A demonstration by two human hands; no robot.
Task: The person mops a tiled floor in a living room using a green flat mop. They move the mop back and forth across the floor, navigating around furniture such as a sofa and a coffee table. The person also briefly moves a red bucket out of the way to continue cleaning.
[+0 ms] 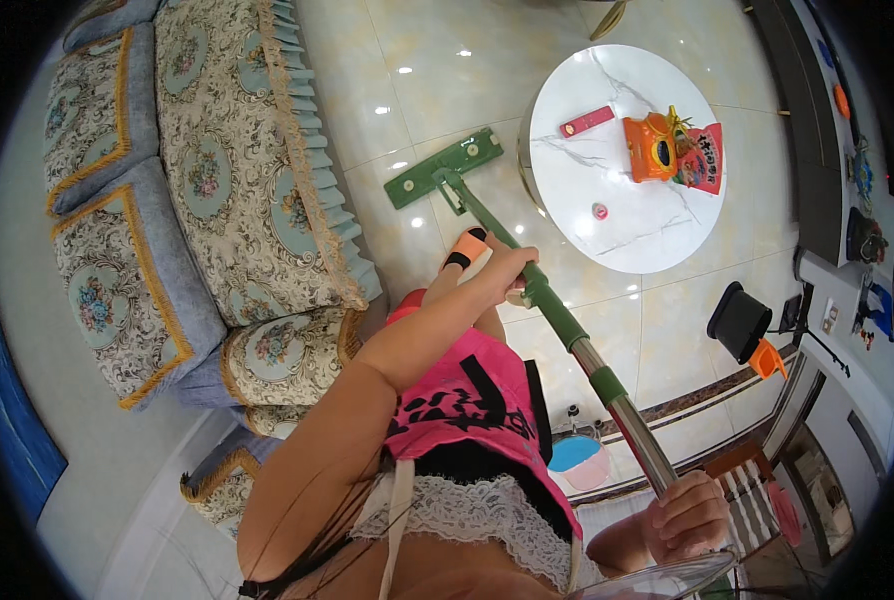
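A green flat mop (562, 322) with a telescopic green and steel pole slants across the middle of the view. Its rectangular head (427, 181) lies at the far end over the tiled floor, between the sofa and the round table. My left hand (509, 272) is wrapped round the green lower part of the pole, below the middle joint. Higher up, close to my body at the lower right, my right hand (687, 515) grips the steel upper end. An orange and black slipper (467, 247) shows on my foot, just beside the pole.
Left of me stands a floral sofa (217, 150) with a frilled edge. A round white marble-look table (577, 215) bears a pink box (587, 122), an orange container (651, 148), and a red packet (702, 160). A black bin (739, 322) stands near the right wall.
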